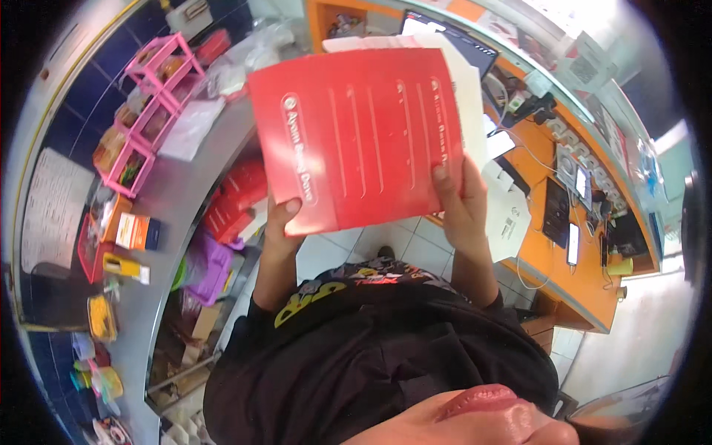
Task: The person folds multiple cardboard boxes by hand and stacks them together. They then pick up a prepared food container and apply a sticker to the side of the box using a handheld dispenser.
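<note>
I hold up a red printed cardboard sheet [356, 141], which looks like a flattened box, in front of my body. My left hand [280, 226] grips its lower left corner, with the thumb on the red face. On the right edge, my right hand [463, 204] is closed with its thumb in front and the fingers mostly hidden behind. White cardboard flaps [506, 219] stick out behind the red sheet at the right and along the top, so more than one layer may be in my hands.
A grey counter [159, 222] curves along the left, bearing pink tiered baskets [152, 119] and a yellow box [126, 267]. Below it are red cardboard pieces [233, 200] and a purple basket [210, 271]. An orange desk [534, 252] on the right carries phones, cables and a laptop [449, 37].
</note>
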`<control>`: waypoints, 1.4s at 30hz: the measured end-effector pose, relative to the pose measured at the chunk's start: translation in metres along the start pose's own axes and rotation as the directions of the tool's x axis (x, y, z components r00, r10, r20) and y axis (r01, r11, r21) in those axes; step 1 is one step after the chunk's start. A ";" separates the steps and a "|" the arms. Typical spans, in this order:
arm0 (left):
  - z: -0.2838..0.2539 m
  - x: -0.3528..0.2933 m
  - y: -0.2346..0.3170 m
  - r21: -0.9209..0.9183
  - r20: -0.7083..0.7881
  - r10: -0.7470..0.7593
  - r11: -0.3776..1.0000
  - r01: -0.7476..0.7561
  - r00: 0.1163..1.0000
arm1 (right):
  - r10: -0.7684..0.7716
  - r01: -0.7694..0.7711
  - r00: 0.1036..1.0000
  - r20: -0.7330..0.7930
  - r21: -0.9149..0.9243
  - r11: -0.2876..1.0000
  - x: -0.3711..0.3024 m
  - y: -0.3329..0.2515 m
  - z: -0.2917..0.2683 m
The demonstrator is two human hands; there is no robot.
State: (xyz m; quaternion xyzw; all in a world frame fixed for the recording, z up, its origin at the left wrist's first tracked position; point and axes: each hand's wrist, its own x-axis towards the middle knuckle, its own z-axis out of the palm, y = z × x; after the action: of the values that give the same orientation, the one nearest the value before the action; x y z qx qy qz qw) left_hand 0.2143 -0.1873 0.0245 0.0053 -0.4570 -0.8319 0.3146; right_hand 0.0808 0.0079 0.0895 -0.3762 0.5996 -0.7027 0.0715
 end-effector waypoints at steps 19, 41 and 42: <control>-0.008 -0.010 0.012 0.042 0.036 0.072 0.996 -0.074 0.997 | -0.313 0.301 0.950 0.009 -0.295 0.907 0.015 0.014 0.017; -0.046 -0.099 0.070 0.230 -0.346 0.420 0.905 -0.358 0.839 | -0.518 0.656 0.706 0.483 -0.170 0.735 0.033 -0.002 0.135; -0.051 -0.107 0.070 0.248 -0.369 0.456 0.888 -0.386 0.810 | -0.535 0.670 0.695 0.480 -0.163 0.724 0.032 -0.002 0.145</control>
State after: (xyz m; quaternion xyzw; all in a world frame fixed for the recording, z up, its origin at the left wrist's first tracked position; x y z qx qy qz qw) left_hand 0.3513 -0.1966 0.0189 0.1069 -0.4345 -0.6806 0.5802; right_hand 0.1482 -0.1238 0.1053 -0.6954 0.5194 -0.4846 -0.1085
